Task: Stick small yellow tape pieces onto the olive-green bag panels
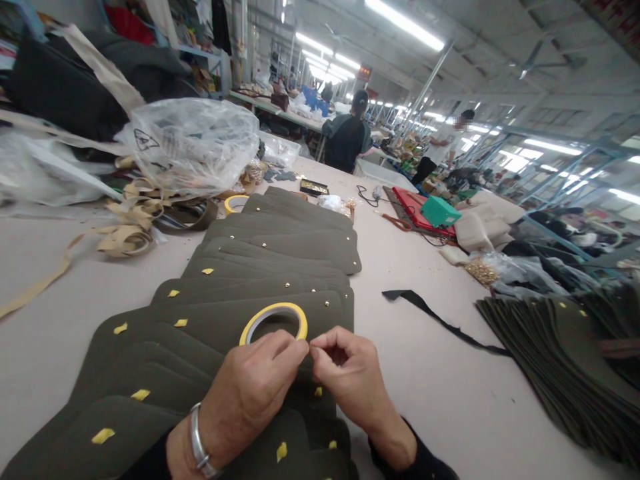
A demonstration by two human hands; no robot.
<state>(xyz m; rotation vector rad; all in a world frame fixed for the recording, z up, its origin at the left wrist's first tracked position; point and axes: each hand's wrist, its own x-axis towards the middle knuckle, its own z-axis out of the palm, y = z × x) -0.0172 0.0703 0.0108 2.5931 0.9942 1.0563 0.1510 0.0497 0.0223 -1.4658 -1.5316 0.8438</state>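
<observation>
My left hand [250, 387] grips a yellow tape roll [275, 319], held upright over a row of overlapping olive-green fabric panels [260, 267]. My right hand [350, 377] is closed in a pinch right beside the roll, fingertips touching the left hand's; what it pinches is too small to see clearly. Small yellow tape pieces [141, 395] are stuck on the nearer panels. Gold studs [287, 285] dot the farther ones. A metal bracelet [199, 443] circles my left wrist.
A second yellow tape roll [234, 203] lies at the far end of the panels. A plastic bag [193, 143] and beige webbing [125, 233] sit at left. A stack of olive panels [560, 360], a black strap [440, 320] and a green box [439, 211] are at right. People work at far tables.
</observation>
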